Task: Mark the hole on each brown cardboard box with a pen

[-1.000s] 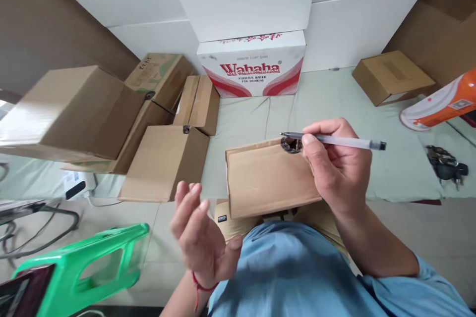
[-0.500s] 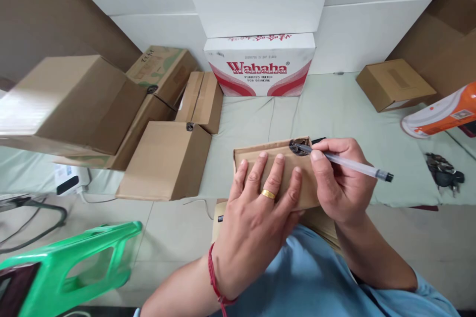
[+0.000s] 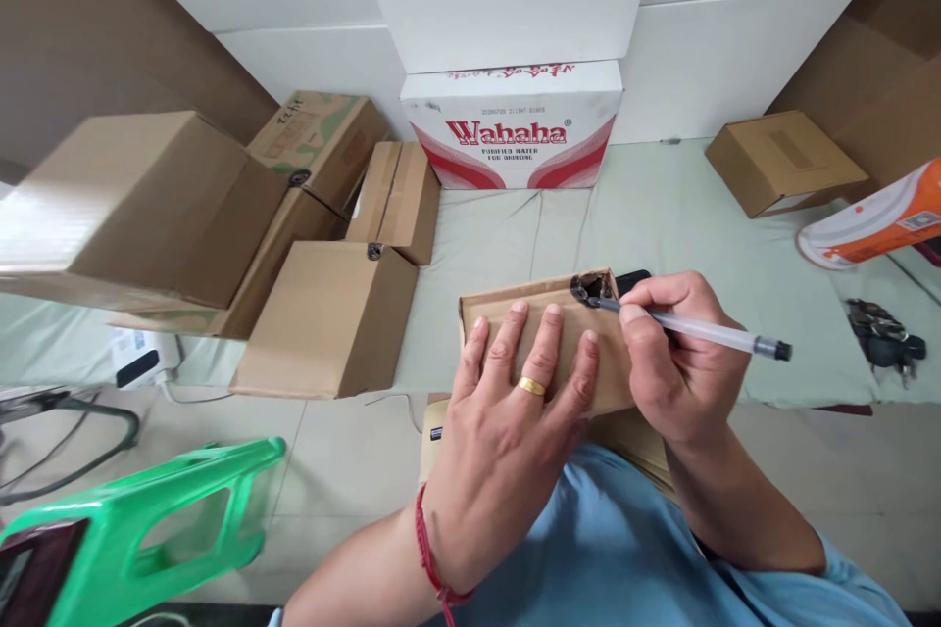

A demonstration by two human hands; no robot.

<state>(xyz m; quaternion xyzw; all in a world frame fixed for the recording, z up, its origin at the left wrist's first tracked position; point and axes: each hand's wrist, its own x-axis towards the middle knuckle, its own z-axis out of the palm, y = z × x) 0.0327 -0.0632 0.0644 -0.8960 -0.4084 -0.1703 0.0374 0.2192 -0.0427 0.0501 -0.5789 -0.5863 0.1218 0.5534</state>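
Note:
My left hand (image 3: 507, 411) lies flat with fingers spread on a small brown cardboard box (image 3: 533, 299), pressing on its upper face. A gold ring and a red cord bracelet are on that hand and wrist. In my right hand (image 3: 683, 362) a pen (image 3: 720, 333) with a clear barrel and black end is pinched between thumb and fingers. Its tip touches the box near the far right corner, by a dark, scribbled-looking patch (image 3: 586, 290) with a ragged hole. Part of a black object (image 3: 633, 280) shows behind the box, close to my right fingers.
Several cardboard boxes (image 3: 323, 318) stand on the left of the cloth-covered table (image 3: 500, 235). A white and red Wahaha carton (image 3: 515, 132) is at the back. Rightward are another box (image 3: 786, 162), an orange and white bottle (image 3: 874, 225) and keys (image 3: 886, 338). A green stool (image 3: 250, 500) stands lower left.
The pen tip has shifted slightly right and toward me at the dark patch, uncovering more of the hole. My left hand stays in place on the box.

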